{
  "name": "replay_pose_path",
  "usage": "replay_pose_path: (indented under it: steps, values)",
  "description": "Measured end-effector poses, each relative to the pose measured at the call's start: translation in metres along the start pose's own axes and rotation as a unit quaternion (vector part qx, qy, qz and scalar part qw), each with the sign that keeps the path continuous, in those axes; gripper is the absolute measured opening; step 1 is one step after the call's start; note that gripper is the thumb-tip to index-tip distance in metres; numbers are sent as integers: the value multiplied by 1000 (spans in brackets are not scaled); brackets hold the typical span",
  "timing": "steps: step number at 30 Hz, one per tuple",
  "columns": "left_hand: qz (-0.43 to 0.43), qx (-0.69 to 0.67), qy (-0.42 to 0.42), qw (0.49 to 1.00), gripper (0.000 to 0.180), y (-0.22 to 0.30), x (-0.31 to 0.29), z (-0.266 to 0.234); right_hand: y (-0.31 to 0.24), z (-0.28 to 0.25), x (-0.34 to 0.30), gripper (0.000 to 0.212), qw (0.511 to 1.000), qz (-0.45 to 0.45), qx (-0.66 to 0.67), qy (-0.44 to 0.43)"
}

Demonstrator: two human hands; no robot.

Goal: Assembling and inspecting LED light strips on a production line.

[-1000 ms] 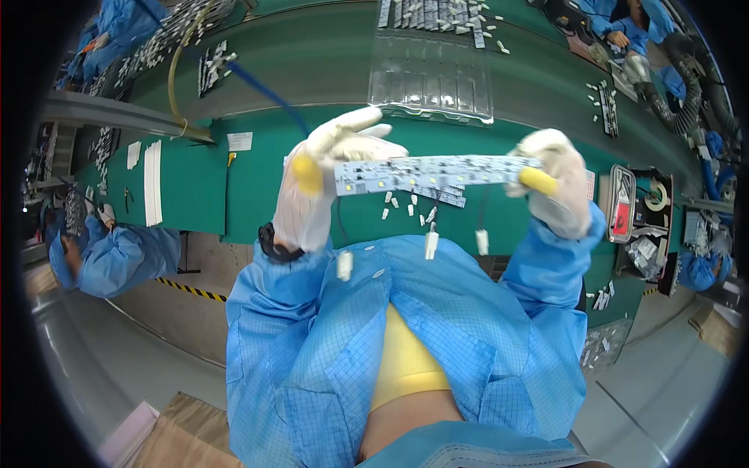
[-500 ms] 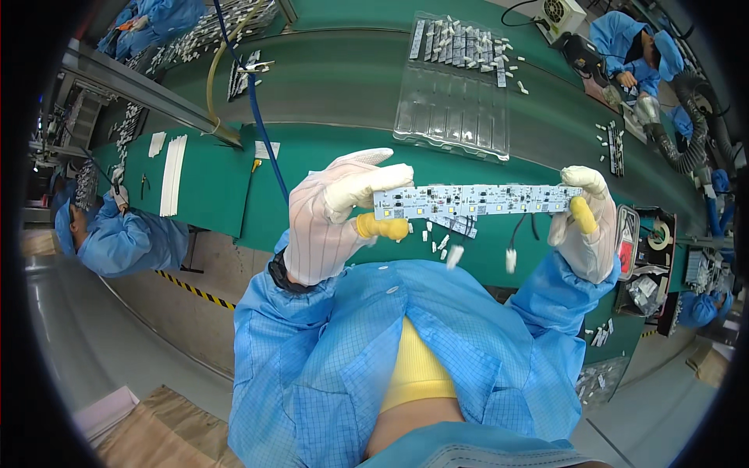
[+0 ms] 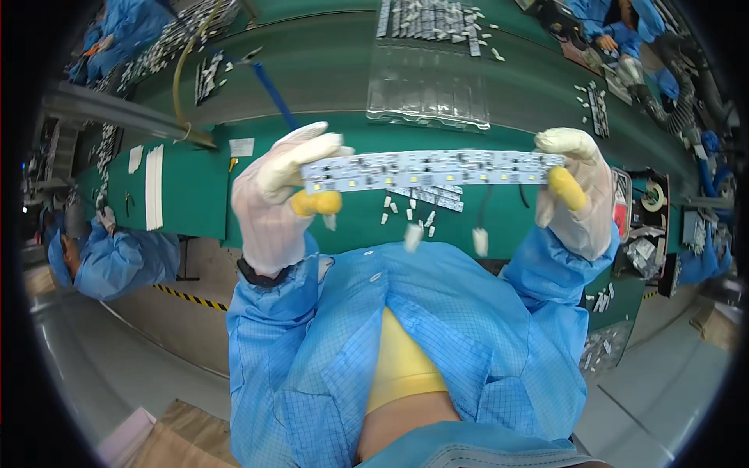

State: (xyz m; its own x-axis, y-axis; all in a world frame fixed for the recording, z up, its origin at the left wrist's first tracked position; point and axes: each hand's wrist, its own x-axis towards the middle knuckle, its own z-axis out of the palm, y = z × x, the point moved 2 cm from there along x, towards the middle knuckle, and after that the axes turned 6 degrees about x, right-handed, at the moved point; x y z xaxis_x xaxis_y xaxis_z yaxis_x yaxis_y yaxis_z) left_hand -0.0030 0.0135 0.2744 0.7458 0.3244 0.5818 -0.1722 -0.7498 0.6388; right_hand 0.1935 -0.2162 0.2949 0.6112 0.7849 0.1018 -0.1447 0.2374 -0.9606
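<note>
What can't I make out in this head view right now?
- Ends of the long white circuit strip: covered by the left hand and right hand.
- Small white pieces below the strip: motion-blurred, kind unclear.
- Clear plastic tray: contents too faint to tell.

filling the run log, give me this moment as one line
left hand: holds left end of LED strip board | right hand: holds right end | board: level, above green bench

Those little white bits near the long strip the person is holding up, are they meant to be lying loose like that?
They look odd. Small white pieces are scattered below the strip, held between left hand and right hand; whether they are falling or lying on the green bench is unclear.
</note>
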Motion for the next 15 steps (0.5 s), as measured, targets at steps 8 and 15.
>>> replay_pose_path:
  steps: [8,15]
  values:
    - [-171,-185,73,965,44,-11,-17,-1,-13,13,-1,31,997,35,-66,-7]
    - [-222,-25,53,973,56,-12,-4,1,-13,13,0,36,995,76,-28,-51]
